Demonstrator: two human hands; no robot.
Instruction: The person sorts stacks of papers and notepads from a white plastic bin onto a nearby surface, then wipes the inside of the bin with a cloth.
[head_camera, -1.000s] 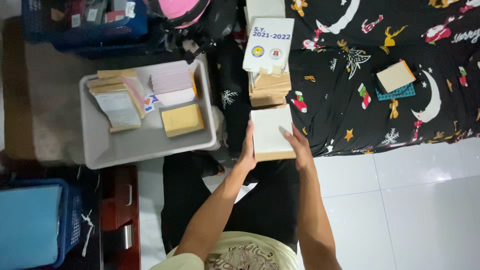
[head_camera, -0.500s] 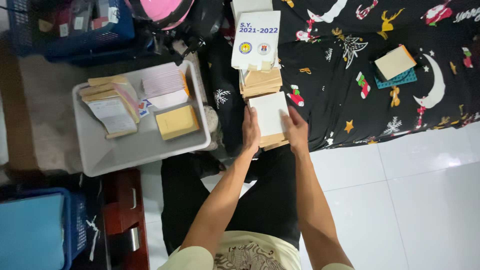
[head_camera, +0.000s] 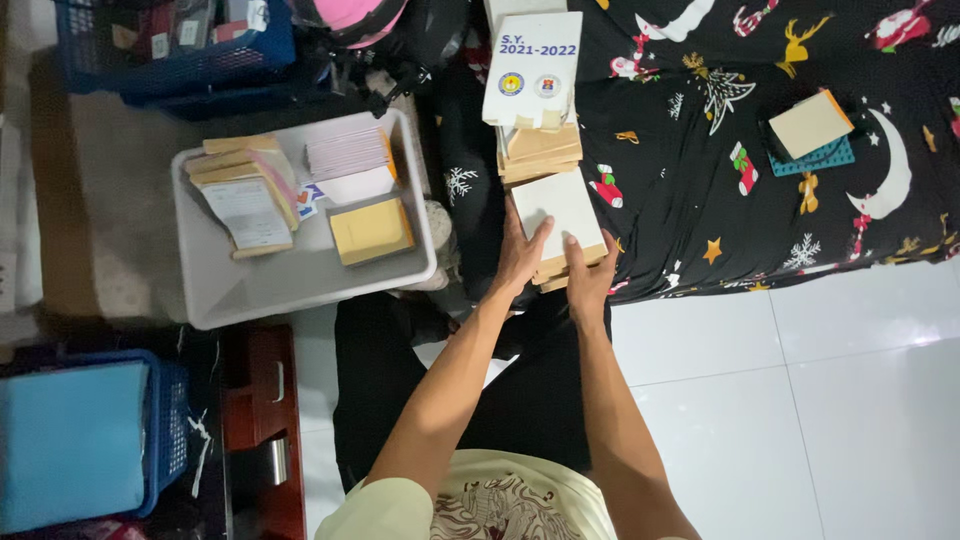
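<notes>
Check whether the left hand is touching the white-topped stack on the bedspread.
Touching. The head view shows the left hand lying on the white-topped stack, fingers across its near-left corner with no gap, while the right hand presses its near edge.

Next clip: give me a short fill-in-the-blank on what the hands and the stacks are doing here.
1. Both hands, left hand and right hand, rest on a stack whose top is ____ in colour.
2. That stack lies on a black ____ printed with moons and stars.
3. The grey tray holds a yellow pad near its ____ wall.
4. A tan block lies on a ____ mat.

Missing words: white; cloth; right; teal
</notes>
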